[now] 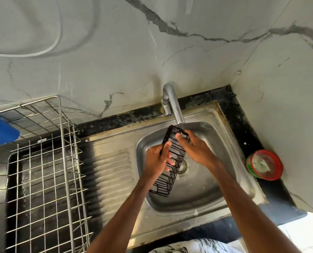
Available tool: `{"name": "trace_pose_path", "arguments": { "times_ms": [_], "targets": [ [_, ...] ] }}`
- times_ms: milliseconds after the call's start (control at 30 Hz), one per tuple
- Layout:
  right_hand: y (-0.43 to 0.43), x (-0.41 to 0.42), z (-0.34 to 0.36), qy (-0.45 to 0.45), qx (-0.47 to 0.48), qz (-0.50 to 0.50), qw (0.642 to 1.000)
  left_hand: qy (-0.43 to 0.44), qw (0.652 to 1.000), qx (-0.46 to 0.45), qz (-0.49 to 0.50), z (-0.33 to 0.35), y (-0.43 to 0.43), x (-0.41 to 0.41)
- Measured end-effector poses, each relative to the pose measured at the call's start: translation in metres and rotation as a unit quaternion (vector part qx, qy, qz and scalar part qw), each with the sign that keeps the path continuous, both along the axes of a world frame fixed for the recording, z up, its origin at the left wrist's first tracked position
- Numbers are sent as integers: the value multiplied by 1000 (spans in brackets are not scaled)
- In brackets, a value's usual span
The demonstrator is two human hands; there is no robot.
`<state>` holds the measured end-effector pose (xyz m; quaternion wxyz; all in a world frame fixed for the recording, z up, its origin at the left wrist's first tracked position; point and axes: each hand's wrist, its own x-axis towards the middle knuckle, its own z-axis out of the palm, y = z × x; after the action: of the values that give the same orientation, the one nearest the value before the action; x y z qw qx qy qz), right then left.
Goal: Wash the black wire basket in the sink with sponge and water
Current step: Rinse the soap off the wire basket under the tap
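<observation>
At left, a steel rack [48,179] stands on the bench [133,114]. At centre, the left hand [156,158] curls round the basket [170,179], which is tilted over the sink [197,194] below the tap [172,103]. The right hand [195,148] grips its upper end. A red tub [265,165] sits at right.

Back wall [115,52]: grey-white marble-look panels, dark veins running diagonally. Side wall [289,106] at right, same finish, meets back wall in corner. White hose [58,39] looped on wall, upper left. Counter [243,128]: black, speckled, stained along wall joint. Steel sink [108,172] set into counter, ribbed drainboard on left. Chrome tap [172,101] at back rim. Wire dish rack [48,170] on counter at left, blue cup [0,130] at its far-left edge. Red-and-green round tub [265,165] on counter by side wall. Pale floor tiles [301,234] lower right. Light soft, even.
</observation>
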<state>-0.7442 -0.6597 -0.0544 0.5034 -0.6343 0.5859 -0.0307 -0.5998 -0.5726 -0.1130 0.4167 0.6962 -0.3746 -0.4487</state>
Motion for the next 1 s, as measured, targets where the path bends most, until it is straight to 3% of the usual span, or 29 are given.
{"name": "trace_pose_path", "arguments": {
  "times_ms": [133,300,367,433,533,667,800,867,1000],
  "targets": [
    [-8,-3,-5,-40,131,-171,976,-132,980,-42,-141,-3,-4,-20],
    [-2,-28,-26,19,38,-187,981,-292,934,-34,-202,-9,-1,-55],
    [-2,-38,-29,16,45,-204,978,-335,919,-32,-205,-7,-2,-60],
    [-5,-47,-26,4,64,-229,971,-309,921,-58,-230,-1,-7,-57],
    [-9,-59,-27,-8,63,-242,968,-207,953,-50,-215,-2,-19,-37],
    [-19,-59,-10,-20,81,-250,965,-297,937,50,-177,-24,-30,-1],
    [-39,-63,7,-29,122,-258,958,-209,948,131,-202,-36,-41,25],
    [-49,-69,11,-23,143,-264,954,-73,958,152,-230,-33,-42,38],
    [-65,-86,11,-35,174,-261,949,192,920,230,-251,-18,-39,50]
  ]
}}
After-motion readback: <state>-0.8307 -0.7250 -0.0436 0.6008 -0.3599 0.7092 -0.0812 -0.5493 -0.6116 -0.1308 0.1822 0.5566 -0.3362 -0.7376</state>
